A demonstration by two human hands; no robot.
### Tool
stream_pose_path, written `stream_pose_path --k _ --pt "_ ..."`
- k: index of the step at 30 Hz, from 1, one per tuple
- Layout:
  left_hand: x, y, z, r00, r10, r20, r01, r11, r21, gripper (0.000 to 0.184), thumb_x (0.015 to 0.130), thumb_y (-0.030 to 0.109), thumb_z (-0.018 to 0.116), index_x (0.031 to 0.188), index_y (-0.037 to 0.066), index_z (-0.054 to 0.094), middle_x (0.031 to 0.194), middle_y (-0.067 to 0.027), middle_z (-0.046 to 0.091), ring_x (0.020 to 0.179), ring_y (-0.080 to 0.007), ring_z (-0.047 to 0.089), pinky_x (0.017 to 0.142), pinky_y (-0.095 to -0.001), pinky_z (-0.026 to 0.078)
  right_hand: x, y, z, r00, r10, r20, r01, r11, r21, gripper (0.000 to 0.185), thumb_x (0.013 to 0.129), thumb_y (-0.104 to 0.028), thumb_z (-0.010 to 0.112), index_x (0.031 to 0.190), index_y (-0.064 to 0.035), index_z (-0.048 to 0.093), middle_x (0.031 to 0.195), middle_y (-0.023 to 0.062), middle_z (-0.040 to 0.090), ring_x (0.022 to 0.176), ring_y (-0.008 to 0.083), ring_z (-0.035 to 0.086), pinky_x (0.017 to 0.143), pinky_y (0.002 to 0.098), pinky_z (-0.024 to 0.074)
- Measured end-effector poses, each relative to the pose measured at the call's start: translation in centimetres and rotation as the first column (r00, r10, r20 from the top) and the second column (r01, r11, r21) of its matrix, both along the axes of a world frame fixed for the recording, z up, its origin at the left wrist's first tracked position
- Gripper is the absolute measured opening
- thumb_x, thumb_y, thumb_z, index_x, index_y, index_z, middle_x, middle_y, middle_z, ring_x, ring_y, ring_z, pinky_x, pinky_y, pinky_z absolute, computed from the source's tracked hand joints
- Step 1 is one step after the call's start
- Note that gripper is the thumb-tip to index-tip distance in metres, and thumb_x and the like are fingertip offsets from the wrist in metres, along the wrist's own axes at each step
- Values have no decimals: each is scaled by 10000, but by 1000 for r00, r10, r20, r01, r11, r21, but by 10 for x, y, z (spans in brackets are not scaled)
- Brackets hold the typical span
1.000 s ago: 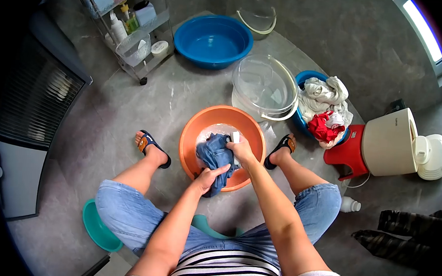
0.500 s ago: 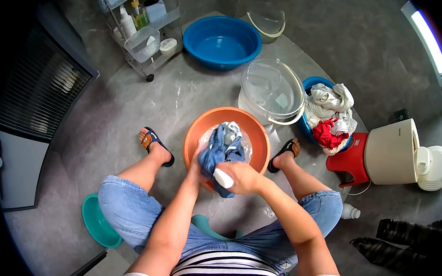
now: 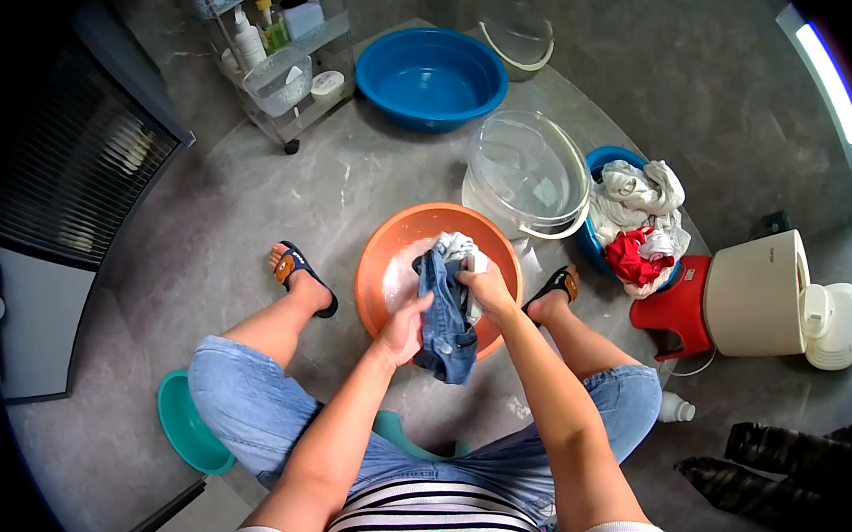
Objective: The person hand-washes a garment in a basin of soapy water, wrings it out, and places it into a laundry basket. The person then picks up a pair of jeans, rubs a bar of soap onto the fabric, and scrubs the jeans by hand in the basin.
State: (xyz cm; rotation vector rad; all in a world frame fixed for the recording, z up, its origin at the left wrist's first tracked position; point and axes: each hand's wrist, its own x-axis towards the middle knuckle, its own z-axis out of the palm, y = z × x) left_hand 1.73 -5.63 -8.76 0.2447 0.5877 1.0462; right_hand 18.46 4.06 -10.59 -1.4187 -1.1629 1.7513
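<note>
A wet blue denim garment (image 3: 450, 315) hangs over the near rim of the orange basin (image 3: 379, 254), its pale whitish end lying inside. My left hand (image 3: 406, 330) is closed on the garment's left edge, some fingers hidden behind the cloth. My right hand (image 3: 487, 290) pinches its upper right side. Something white shows beside the right hand; whether it is a separate object or part of the cloth I cannot make out. Whitish, sudsy water (image 3: 400, 282) shows inside the basin, left of the garment.
A clear bucket (image 3: 516, 161) and a large blue basin (image 3: 432, 81) stand beyond. Right are a blue tub of laundry (image 3: 638, 194), a red stool (image 3: 676, 310) and a cream container (image 3: 753, 295). A green basin (image 3: 186, 427) lies left; a wheeled rack (image 3: 322, 38) stands behind.
The bunched garment has been opened out and hangs lower over the near rim. My right hand has moved up and right; the white oval object is no longer plainly visible. My left hand has shifted nearer me.
</note>
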Motion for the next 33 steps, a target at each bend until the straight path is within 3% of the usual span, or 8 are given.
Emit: stream_pose_path --k 7,10,16,18,24,28,31,33 --pt "-16 8 25 979 106 176 -80 986 -147 1044 790 873 296 1497 105 297 1505 -135 380 1398 -330 344 1121 -542 289 -19 -57 75 662 222 716 -697 535 478 460 655 -54 726 1075 -82 540 986 130 611 970 347 601 848 440 466" --pt "-10 4 -17 994 103 -31 -107 961 -255 638 911 553 557 1334 77 515 1284 -132 599 1184 -304 575 1020 -472 445 -14 -82 83 327 370 870 -943 188 274 516 593 -74 751 1059 -113 532 1033 90 590 1021 299 587 898 422 444" --pt "-2 -10 -40 990 119 -79 -131 977 -171 387 896 120 602 1276 69 547 1200 -89 635 1101 -258 616 958 -427 490 3 -73 27 936 48 347 -206 877 435 289 736 -54 680 1013 -53 597 875 101 621 805 224 616 741 327 497" --pt "1 -13 -27 997 60 39 -60 998 5 482 881 112 617 1342 63 486 1306 -87 568 1206 -247 547 1022 -432 434 -3 -52 31 998 7 -65 -11 998 -56 441 735 -195 764 1102 -33 580 924 198 647 855 330 661 765 379 514" --pt "-11 -12 4 987 56 150 -4 945 -326 904 867 793 294 1461 116 374 1477 -91 431 1346 -278 420 1135 -464 293 -41 -56 57 753 116 647 -356 900 252 431 658 -156 744 1007 -36 522 934 253 659 948 434 629 781 489 506" --pt "-32 -11 -23 914 -87 397 181 962 -204 854 924 704 344 1421 12 409 1351 -185 542 1213 -323 557 1072 -446 411 -42 -84 87 672 486 559 -730 564 387 448 607 -74 717 1001 -40 507 925 212 633 915 423 616 803 482 488" --pt "-20 -7 -38 998 -68 9 67 951 -303 614 954 477 505 1341 -1 498 1265 -186 606 1140 -320 607 1025 -442 461 -35 -100 90 534 561 632 -846 346 406 429 653 -106 741 1004 -16 511 964 189 604 949 414 591 845 464 464" --pt "-17 -8 -37 996 30 84 -7 967 -255 598 957 473 500 1315 -6 521 1241 -184 621 1127 -314 615 1018 -445 465 -30 -99 77 684 509 523 -728 525 441 447 679 -162 766 1015 -8 515 964 192 593 954 409 577 836 462 462"
